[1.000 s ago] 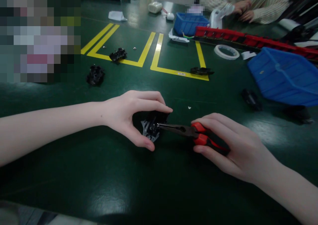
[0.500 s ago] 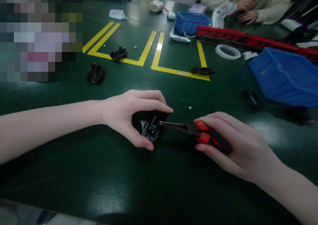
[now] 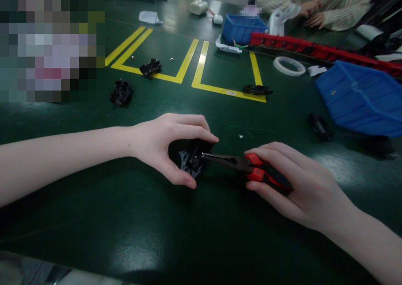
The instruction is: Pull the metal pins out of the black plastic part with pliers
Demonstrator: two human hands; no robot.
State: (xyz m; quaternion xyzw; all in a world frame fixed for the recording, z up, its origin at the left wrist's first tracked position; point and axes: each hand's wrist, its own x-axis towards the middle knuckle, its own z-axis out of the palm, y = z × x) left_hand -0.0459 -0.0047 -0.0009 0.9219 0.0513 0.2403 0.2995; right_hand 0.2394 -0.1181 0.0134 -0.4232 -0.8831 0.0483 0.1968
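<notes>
A: Status? Clock centred on the black part, 12 = far side of table.
B: Black part (image 3: 192, 162) sits on the green table (image 3: 94, 222), under the left hand (image 3: 161, 142). Thumb at its near edge, fingers arched over the far side: a wide pinch around it, palm off at 9.
A: Right hand?
B: Right hand (image 3: 295, 186), around 3–4. Curled on the red-handled pliers (image 3: 240, 164), long nose pointing to 9, tips at the part's 2–3 edge. Can't tell whether the tips touch or nip anything; too dark.
A: Main risk?
B: Slip, I'd say. Hard tips on shiny plastic could skid off toward the left thumb or fingers, since both flank the work. Too much squeeze might crack thin ribs.
A: Part shifting?
B: Possible. Pinch is only at the edges, so a twist or tug from 3 could spin it on the smooth table.
A: Small stuff?
B: White scrap (image 3: 240, 136) at 2, just off the right fingers; a sleeve or knuckle could sweep it. Second black part (image 3: 122, 93) at 10, third black part (image 3: 151, 68) at 11, well clear. Anything tiny popped loose would be easy to lose.
</notes>
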